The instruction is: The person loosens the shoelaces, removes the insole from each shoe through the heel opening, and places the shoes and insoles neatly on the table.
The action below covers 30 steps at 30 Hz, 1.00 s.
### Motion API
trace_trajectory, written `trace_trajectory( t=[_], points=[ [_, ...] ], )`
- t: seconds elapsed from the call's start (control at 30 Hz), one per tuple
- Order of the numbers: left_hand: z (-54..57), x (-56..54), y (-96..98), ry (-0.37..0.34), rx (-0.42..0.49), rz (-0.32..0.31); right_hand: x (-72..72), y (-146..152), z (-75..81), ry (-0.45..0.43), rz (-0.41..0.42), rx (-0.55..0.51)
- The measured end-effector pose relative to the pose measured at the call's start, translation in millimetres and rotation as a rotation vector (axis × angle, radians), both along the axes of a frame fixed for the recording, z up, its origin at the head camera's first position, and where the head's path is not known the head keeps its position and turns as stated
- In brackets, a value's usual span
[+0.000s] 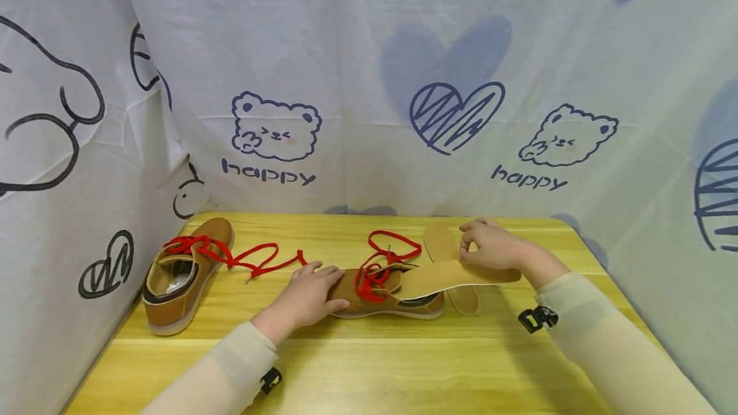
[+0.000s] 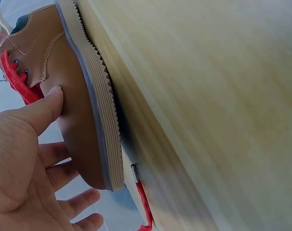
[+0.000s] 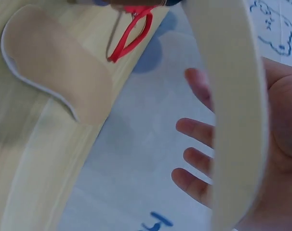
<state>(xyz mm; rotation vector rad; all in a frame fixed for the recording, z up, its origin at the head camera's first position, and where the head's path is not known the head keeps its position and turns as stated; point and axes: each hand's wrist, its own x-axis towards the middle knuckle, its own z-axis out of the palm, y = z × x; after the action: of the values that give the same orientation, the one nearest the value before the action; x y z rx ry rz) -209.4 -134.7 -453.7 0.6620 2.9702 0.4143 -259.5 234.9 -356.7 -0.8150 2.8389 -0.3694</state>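
Observation:
A brown shoe (image 1: 359, 296) with red laces (image 1: 369, 284) stands on the wooden table, its toe pointing left. My left hand (image 1: 308, 296) holds it by the toe; in the left wrist view the thumb presses the upper while the other fingers reach the far side. A tan insole (image 1: 438, 278) slopes out of the shoe's opening to the right, its front end hidden inside. My right hand (image 1: 492, 247) pinches this insole at its far edge, and in the right wrist view the insole (image 3: 240, 110) partly covers the fingers.
A second insole (image 3: 59, 62) lies on the table, partly under the held one in the head view. Another brown shoe (image 1: 187, 300) stands at the left, its red lace (image 1: 265, 268) trailing toward my left hand. Printed white cloth (image 1: 357, 184) hangs behind and beside the table (image 1: 403, 364).

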Motion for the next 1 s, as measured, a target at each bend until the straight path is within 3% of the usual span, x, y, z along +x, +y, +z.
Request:
trace_trajectory(
  t=[0.27, 0.53, 0.8, 1.0],
  points=[
    [-0.3, 0.8, -0.8, 0.006, 0.001, 0.003, 0.7, -30.6, 6.4, 0.025, 0.018, 0.110],
    [-1.6, 2.2, 0.0, 0.002, 0.000, 0.000, 4.5, -54.6, -4.6, -0.001, 0.037, 0.185],
    [-4.7, 1.2, 0.2, 0.001, 0.008, 0.006, 2.9, -54.5, -7.4, 0.042, 0.038, 0.224],
    [-4.0, 0.2, 0.6, 0.002, 0.013, 0.006, 0.1, -40.8, -2.1, 0.021, 0.033, 0.209]
  ],
)
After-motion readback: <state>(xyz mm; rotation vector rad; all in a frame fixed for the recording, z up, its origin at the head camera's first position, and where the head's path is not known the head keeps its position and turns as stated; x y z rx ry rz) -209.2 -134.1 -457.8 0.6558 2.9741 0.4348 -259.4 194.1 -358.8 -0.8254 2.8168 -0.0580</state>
